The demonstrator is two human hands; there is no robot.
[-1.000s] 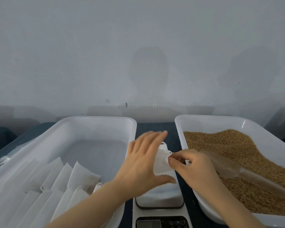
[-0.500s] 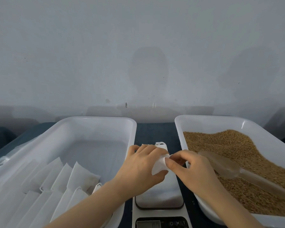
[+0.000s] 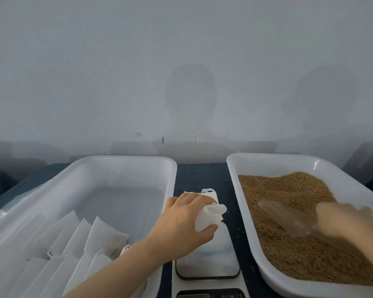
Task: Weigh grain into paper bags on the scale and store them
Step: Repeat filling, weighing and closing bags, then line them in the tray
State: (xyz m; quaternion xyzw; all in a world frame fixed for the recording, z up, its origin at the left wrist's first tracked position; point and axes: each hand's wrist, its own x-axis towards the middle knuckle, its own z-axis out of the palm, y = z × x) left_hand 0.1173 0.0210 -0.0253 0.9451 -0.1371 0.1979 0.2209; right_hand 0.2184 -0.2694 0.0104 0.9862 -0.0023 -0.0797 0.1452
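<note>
My left hand (image 3: 187, 220) grips a small white paper bag (image 3: 211, 216) over the far end of the scale's glossy platform (image 3: 211, 261), between the two tubs. My right hand (image 3: 347, 222), blurred by motion, is over the brown grain (image 3: 289, 211) in the right tub (image 3: 241, 203), at the handle of the clear plastic scoop (image 3: 289, 220) that lies on the grain. Whether its fingers have closed round the handle cannot be made out. The scale's display (image 3: 194, 296) is cut off at the bottom edge.
The left white tub (image 3: 138, 162) holds several flat white paper bags (image 3: 78, 244) stacked at its near end. A dark blue tabletop (image 3: 200, 175) shows between the tubs. A pale wall runs close behind the table.
My right hand let go of the bag's mouth and moved right to the scoop in the grain tub. My left hand closed round the bag and stayed over the scale.
</note>
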